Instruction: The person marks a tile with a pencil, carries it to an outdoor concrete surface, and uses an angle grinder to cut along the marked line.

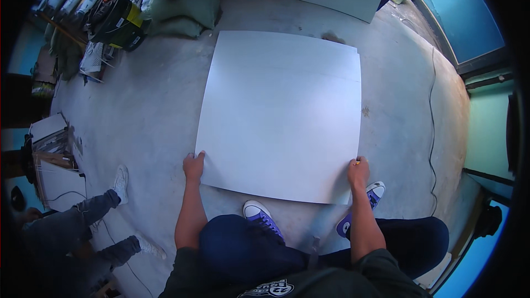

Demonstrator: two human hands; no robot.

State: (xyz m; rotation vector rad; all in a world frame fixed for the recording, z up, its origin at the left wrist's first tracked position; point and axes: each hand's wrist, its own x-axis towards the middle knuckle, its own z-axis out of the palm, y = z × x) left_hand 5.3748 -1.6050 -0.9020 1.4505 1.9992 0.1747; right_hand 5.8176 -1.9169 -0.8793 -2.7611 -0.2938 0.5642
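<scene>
1. Here's the white panel [281, 116], broad and flat over the concrete floor [149, 110], left of the dark cable [433, 132] and well apart from it (whether its near edge is lifted, I can't tell).
2. Left grip [193, 166] is clamped on the panel's edge farther from the cable, thumb on top; if that pinch loosens, the corner could drop or twist.
3. Right grip [358, 173] is clamped on the edge facing the cable, a small yellow thing [358, 162] showing at the fingers; sharing that hold could weaken it and let the panel slide.
4. Watch the feet! One purple shoe [264, 219] sits left of the cable, the other purple shoe [375, 192] closer to it: a slipped edge could catch toes.
5. At the far corner on the cable's side, the edge looks doubled; if that's two sheets, an uneven pull could shift them apart.
6. A sidestep onto the cable might snag a foot, and the co-worker's shoe [121, 185], much farther left of the cable, could be bumped by a wide swing.
</scene>
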